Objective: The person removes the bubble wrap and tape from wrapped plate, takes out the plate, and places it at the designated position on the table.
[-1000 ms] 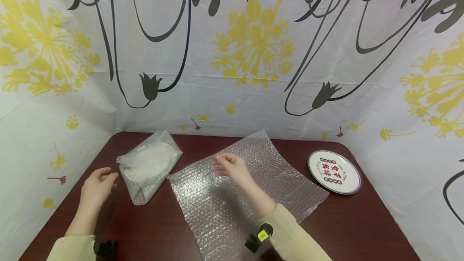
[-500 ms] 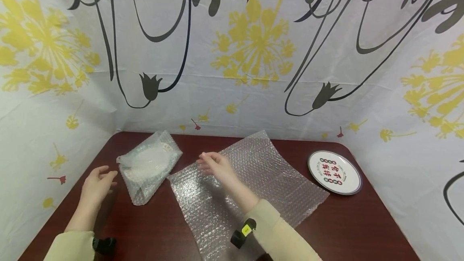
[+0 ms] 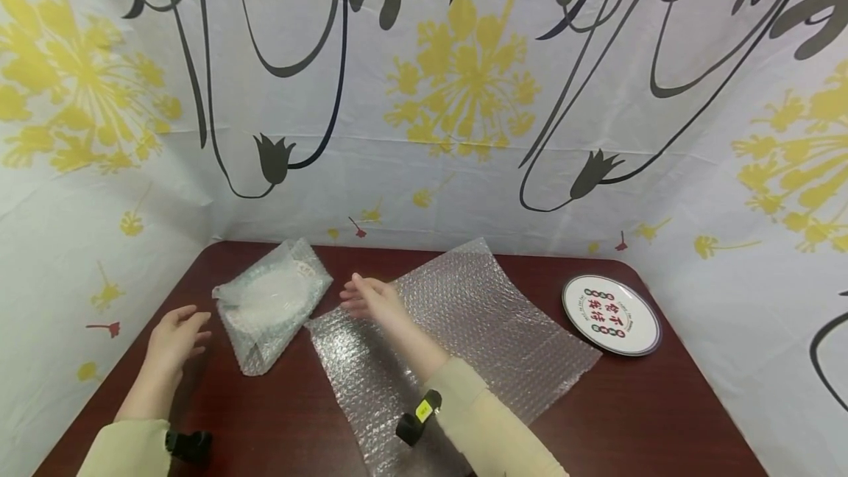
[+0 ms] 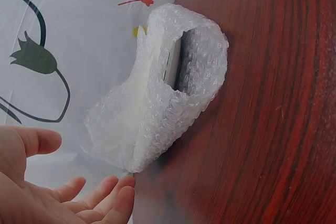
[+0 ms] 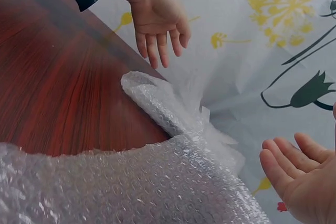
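Observation:
A whitish round plate (image 3: 274, 299) shows through a bubble-wrap packet (image 3: 255, 353) at the back left. In the left wrist view, one end of the packet (image 4: 197, 85) gapes around a pale edge inside. My left hand (image 3: 174, 341) hovers just left of the packet, fingers relaxed and holding nothing. Over the upper left of a flat bubble-wrap sheet (image 3: 483, 330) is my right hand (image 3: 376, 300), also holding nothing, its fingers pointing toward the packet. The right wrist view has both the left hand (image 5: 160, 22) and the right hand (image 5: 307, 177) with fingers extended.
A second plate (image 3: 611, 315), white with a dark rim and red lettering, lies uncovered at the right on the dark red table (image 3: 662, 418). Patterned cloth (image 3: 424, 190) closes off the back and both sides.
My right hand has moved left over the sheet, closer to the packet. My left hand has shifted only slightly. The packet, sheet and uncovered plate have stayed put.

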`<state>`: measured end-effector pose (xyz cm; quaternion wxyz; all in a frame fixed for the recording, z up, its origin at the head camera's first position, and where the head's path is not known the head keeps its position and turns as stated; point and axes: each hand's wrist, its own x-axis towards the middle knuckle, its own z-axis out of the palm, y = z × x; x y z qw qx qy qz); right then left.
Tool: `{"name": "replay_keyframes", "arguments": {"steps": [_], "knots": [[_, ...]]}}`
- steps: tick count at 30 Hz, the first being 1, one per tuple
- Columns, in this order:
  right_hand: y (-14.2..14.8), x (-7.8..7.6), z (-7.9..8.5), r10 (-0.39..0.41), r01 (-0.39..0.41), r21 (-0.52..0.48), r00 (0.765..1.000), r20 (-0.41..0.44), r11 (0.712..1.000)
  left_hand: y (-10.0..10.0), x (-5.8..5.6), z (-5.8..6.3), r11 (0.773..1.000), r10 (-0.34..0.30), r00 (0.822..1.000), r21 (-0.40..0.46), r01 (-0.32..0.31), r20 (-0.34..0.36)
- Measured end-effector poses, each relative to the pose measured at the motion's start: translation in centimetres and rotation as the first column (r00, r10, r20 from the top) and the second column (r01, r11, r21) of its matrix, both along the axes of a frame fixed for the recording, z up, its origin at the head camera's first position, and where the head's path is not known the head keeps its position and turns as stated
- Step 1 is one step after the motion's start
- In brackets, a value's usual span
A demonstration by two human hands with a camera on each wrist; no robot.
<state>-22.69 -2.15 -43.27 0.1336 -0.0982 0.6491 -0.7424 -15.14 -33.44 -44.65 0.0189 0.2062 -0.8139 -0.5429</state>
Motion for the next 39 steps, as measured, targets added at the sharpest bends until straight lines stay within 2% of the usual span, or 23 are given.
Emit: {"name": "replay_keyframes", "arguments": {"steps": [4, 8, 14, 17, 25, 35, 37, 39], "knots": [[-0.6, -0.4, -0.4, 0.003, -0.003, -0.012, 1.000, 0.027, 1.000, -0.1, 0.0, -0.3, 1.000, 0.003, 1.000, 0.023, -0.003, -0.005], [-1.1, -0.7, -0.9, 0.043, -0.042, -0.016, 0.998, 0.044, 0.999, -0.1, -0.2, -0.6, 0.999, 0.014, 1.000, 0.029, -0.014, -0.003], [-2.1, -1.0, -1.4, 0.134, -0.121, -0.125, 0.985, 0.104, 0.985, 0.0, -0.3, -0.7, 0.999, 0.027, 1.000, 0.040, -0.027, 0.009], [-2.5, -1.1, -1.8, 0.159, -0.144, -0.138, 0.981, 0.107, 0.980, 0.0, -0.3, -0.8, 0.999, 0.028, 1.000, 0.037, -0.028, 0.008], [-3.2, -1.2, -3.1, 0.197, -0.179, -0.141, 0.972, 0.128, 0.974, -0.1, -0.3, -0.9, 0.997, 0.042, 0.999, 0.065, -0.041, -0.002], [-3.7, -1.1, -3.9, 0.201, -0.176, -0.148, 0.963, 0.178, 0.973, 0.3, -0.6, -1.2, 0.995, 0.059, 0.998, 0.083, -0.059, -0.001], [-3.7, -1.1, -3.9, 0.207, -0.181, -0.149, 0.961, 0.183, 0.972, 0.2, -0.7, -1.4, 0.995, 0.058, 0.998, 0.083, -0.058, -0.002], [-3.8, -1.1, -4.1, 0.219, -0.191, -0.153, 0.956, 0.195, 0.970, -0.9, -1.4, -3.2, 0.995, 0.062, 0.998, 0.078, -0.060, -0.027]]}}
